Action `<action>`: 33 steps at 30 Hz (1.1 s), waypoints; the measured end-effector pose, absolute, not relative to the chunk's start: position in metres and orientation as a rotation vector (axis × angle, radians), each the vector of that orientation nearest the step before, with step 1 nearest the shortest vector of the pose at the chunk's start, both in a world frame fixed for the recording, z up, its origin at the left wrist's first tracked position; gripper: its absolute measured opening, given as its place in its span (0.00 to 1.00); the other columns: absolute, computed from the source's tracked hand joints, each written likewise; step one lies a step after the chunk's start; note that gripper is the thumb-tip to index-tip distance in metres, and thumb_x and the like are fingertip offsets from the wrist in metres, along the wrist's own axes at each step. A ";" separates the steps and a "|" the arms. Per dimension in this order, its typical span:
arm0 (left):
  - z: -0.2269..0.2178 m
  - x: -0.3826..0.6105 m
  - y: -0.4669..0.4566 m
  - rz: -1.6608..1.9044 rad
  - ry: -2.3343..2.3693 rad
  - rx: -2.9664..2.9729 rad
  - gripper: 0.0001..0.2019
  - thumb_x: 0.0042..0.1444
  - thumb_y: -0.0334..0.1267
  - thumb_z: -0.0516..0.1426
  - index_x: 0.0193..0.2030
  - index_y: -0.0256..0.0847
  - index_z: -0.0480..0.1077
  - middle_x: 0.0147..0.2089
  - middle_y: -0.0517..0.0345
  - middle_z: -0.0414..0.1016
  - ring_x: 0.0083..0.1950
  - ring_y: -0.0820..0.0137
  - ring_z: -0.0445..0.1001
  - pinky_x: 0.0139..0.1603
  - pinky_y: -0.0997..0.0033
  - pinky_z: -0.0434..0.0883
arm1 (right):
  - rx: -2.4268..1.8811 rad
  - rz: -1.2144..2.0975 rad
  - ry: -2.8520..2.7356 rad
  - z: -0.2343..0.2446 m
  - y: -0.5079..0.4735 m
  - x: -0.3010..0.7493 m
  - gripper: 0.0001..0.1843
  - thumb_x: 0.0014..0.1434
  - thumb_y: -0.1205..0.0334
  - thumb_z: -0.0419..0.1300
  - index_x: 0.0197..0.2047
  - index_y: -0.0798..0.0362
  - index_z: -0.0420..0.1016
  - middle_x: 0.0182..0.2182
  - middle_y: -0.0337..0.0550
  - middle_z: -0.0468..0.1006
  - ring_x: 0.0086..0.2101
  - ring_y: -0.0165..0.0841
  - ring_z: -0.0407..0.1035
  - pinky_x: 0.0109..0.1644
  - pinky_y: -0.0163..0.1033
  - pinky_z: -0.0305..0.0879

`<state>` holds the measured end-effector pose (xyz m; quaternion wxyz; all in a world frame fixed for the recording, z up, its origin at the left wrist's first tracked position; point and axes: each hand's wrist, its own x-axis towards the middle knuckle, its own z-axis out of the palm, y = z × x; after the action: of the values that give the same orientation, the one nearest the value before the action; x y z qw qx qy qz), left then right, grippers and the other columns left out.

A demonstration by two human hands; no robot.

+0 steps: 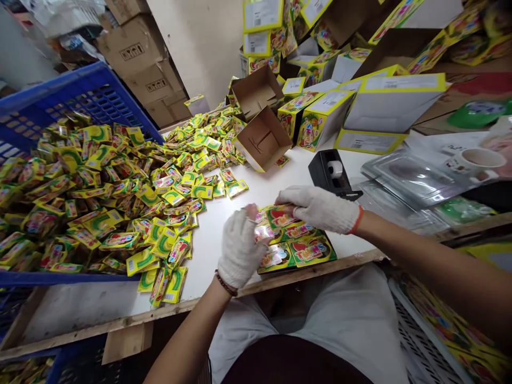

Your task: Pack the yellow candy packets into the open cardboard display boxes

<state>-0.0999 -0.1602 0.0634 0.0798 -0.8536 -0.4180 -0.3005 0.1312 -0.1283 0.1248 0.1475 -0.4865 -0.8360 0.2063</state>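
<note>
Busy with packets.
The left hand and right hand sit close together, each pinching some on the table.

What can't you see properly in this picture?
All in the head view:
- Laid-out sachets: partly covered by the gloved left hand and right hand, so they cannot be counted.
- What the fingers pinch: hidden by the backs of the hands.
- Small print on the sachet pile: too small and blurred to read.
- Blue crate: cut off by the left edge.
</note>
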 end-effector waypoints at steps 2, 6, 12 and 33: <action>0.057 -0.131 -0.159 -0.783 -1.574 -2.444 0.34 0.59 0.46 0.58 0.69 0.35 0.54 0.64 0.35 0.66 0.66 0.50 0.64 0.64 0.49 0.64 | -1.618 0.678 -2.303 0.113 -0.127 0.148 0.12 0.60 0.67 0.52 0.42 0.52 0.76 0.36 0.43 0.79 0.36 0.34 0.71 0.39 0.35 0.64; 0.045 -0.214 -0.168 -0.216 -2.095 -2.129 0.22 0.61 0.45 0.54 0.58 0.34 0.66 0.54 0.37 0.72 0.57 0.49 0.70 0.55 0.51 0.68 | -1.891 0.754 -2.232 0.083 -0.135 0.161 0.13 0.61 0.66 0.52 0.45 0.52 0.76 0.36 0.42 0.80 0.33 0.33 0.72 0.36 0.34 0.63; 0.024 -0.286 -0.185 0.371 -2.359 -1.800 0.21 0.63 0.48 0.50 0.52 0.33 0.67 0.46 0.38 0.75 0.47 0.51 0.76 0.44 0.60 0.69 | -1.740 0.435 -2.394 0.053 -0.153 0.144 0.14 0.64 0.64 0.49 0.40 0.55 0.76 0.39 0.50 0.79 0.42 0.40 0.72 0.46 0.40 0.63; 0.088 -0.120 -0.170 -1.730 -2.283 -2.901 0.19 0.64 0.52 0.51 0.46 0.38 0.73 0.42 0.50 0.77 0.41 0.66 0.75 0.43 0.65 0.73 | -1.307 1.030 -1.473 0.106 -0.153 0.112 0.21 0.66 0.49 0.51 0.56 0.50 0.68 0.52 0.52 0.77 0.49 0.41 0.74 0.53 0.49 0.72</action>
<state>-0.1203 -0.1702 0.0876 -0.4508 -0.6352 -0.4999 -0.3788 0.1118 -0.1528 0.1061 0.4436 -0.5272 -0.5941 0.4152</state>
